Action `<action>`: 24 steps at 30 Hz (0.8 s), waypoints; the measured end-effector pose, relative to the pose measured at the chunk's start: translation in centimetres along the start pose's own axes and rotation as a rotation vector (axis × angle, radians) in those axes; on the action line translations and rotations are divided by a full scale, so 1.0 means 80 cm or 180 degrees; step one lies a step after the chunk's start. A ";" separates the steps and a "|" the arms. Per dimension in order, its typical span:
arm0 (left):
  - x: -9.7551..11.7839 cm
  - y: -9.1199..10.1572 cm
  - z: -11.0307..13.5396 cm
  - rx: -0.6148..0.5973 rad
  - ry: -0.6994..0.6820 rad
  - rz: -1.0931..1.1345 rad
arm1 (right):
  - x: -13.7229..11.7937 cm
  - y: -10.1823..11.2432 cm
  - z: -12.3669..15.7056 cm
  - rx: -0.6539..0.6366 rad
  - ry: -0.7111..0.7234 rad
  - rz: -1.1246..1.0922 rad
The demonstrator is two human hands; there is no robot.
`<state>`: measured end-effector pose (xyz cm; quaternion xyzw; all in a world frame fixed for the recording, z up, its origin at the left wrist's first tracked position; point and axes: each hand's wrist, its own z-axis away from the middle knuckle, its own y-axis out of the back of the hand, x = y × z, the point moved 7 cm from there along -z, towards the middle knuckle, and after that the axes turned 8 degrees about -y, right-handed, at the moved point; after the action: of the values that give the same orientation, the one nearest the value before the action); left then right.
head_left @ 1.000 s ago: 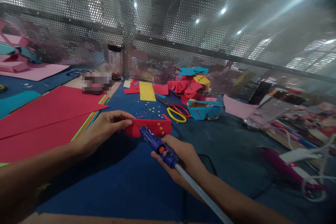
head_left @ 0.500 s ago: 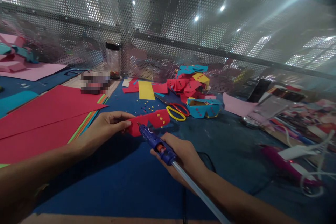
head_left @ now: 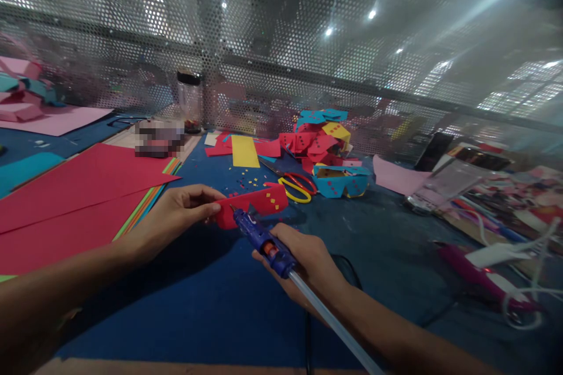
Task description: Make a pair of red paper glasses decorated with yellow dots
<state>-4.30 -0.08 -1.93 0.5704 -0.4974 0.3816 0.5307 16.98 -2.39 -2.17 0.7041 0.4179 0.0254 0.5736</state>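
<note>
– Perforated metal screen (head_left: 281, 41) is running across the back, and a dark blue table (head_left: 197, 310) is spreading out under both hands. What are you holding right now?

– I'm pinching a red paper piece (head_left: 257, 204) with the left hand (head_left: 176, 218). Thumb and fingertips are pressing together on its near end, and the other fingers are curling loosely. The piece is hanging just above the table and stretching away to the right of that hand, with small yellow squares showing on its far end.

– And the right hand?

– I'm wrapping the right hand (head_left: 305, 263) around a blue glue gun (head_left: 259, 239), with the fingers closed firmly on the grip. The gun is pointing up and left from that hand. Its nozzle is sitting at the lower edge of the red paper piece, just beside the left fingertips, and I can't tell whether it is quite touching. A clear glue stick (head_left: 329, 323) is poking out of the back of the gun and running down past the right wrist.

– What's lying around them?

– Beyond the right hand, scissors (head_left: 297, 185) with yellow and red handles are lying on the table, near the paper but apart from it. Blue paper glasses (head_left: 343, 183) are sitting further out, with a pile of cut pieces (head_left: 321, 139) behind them. Red sheets (head_left: 79, 193) are lying just left of the left hand. A purple glue gun (head_left: 479, 278) is resting well off to the right of the right hand.
</note>
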 end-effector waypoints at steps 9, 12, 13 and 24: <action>-0.001 0.000 -0.001 -0.0059 -0.0052 -0.0047 | 0.000 0.001 -0.002 -0.0046 -0.0100 -0.0063; -0.001 -0.001 0.000 -0.0070 -0.0037 -0.0069 | 0.000 0.000 -0.002 -0.0052 -0.0074 0.0007; 0.000 -0.001 0.000 -0.0074 -0.0037 -0.0075 | 0.000 0.000 -0.002 -0.0052 -0.0066 0.0025; -0.001 -0.001 0.000 -0.0093 -0.0050 0.0004 | 0.000 -0.001 -0.002 -0.0077 -0.0056 0.0067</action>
<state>-4.28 -0.10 -2.05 0.5653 -0.5074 0.3701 0.5348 16.88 -2.28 -2.19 0.7016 0.4051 0.0303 0.5854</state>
